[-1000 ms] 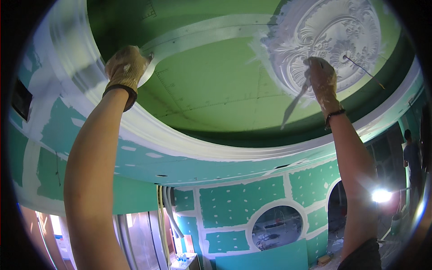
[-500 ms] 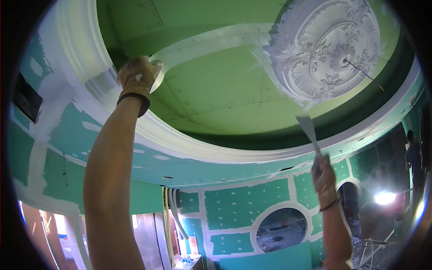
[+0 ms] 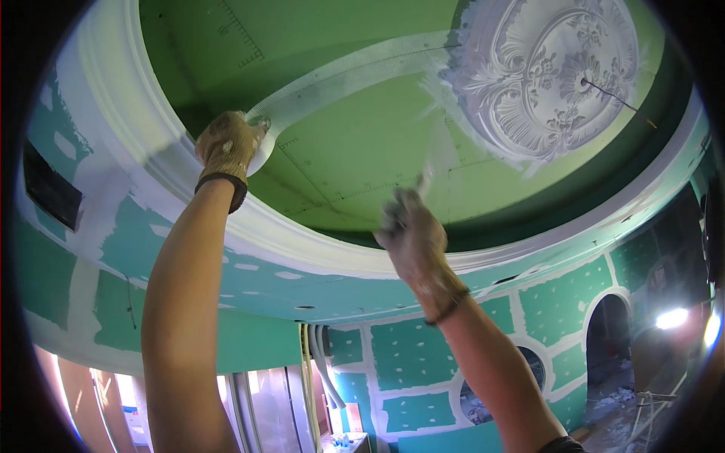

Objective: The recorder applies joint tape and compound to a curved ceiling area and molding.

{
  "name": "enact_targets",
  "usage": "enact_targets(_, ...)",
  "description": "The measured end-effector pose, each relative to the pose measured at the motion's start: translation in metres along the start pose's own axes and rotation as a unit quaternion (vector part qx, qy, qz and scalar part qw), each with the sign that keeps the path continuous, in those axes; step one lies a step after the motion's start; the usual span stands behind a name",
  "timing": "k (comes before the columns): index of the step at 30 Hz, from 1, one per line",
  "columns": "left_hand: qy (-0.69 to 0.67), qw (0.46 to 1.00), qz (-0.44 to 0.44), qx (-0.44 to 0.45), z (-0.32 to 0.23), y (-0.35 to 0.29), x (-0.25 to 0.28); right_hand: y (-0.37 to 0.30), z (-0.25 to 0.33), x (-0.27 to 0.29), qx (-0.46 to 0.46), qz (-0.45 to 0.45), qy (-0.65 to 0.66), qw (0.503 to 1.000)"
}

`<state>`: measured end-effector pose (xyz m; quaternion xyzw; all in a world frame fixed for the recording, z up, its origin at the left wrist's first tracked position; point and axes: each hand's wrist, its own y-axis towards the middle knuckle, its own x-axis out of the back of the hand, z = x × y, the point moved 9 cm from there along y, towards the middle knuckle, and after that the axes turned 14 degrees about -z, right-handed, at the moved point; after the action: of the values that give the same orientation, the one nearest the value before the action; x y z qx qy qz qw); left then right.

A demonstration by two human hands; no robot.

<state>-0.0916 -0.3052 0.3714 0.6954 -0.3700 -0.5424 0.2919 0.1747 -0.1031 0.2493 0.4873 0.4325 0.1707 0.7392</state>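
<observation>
My left hand (image 3: 226,147), in a stained work glove, is closed on a roll of white mesh tape (image 3: 262,156) near the left rim of a green ceiling recess. From the roll, a loose-looking strip of mesh tape (image 3: 332,78) curves across the green ceiling board (image 3: 355,143) to the white carved ceiling medallion (image 3: 555,83). My gloved right hand (image 3: 414,238) is wrapped round the handle of a putty knife (image 3: 439,155). The knife is raised below the strip, left of the medallion, its blade smeared by motion.
White moulding (image 3: 362,253) rings the recess. A thin wire (image 3: 615,98) hangs from the medallion's centre. Beyond are green walls with white-filled joints, a round opening (image 3: 529,366), an arched doorway (image 3: 608,347) and a bright work lamp (image 3: 671,318). Pipes (image 3: 325,366) stand at the lower middle.
My right hand has swung left and up with the putty knife, from below the medallion toward the strip. My left hand stays on the tape roll; the view has shifted slightly.
</observation>
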Motion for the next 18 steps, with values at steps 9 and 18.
enact_targets(9, -0.033, 0.999, -0.029, -0.020, -0.015, 0.005, -0.001, 0.036, 0.023, -0.167, 0.050, 0.086, 0.021, 0.995)
enact_targets(18, -0.050, 0.999, -0.012, -0.008, -0.014, 0.001, -0.001, 0.059, 0.047, -0.183, 0.057, 0.085, 0.017, 0.995)
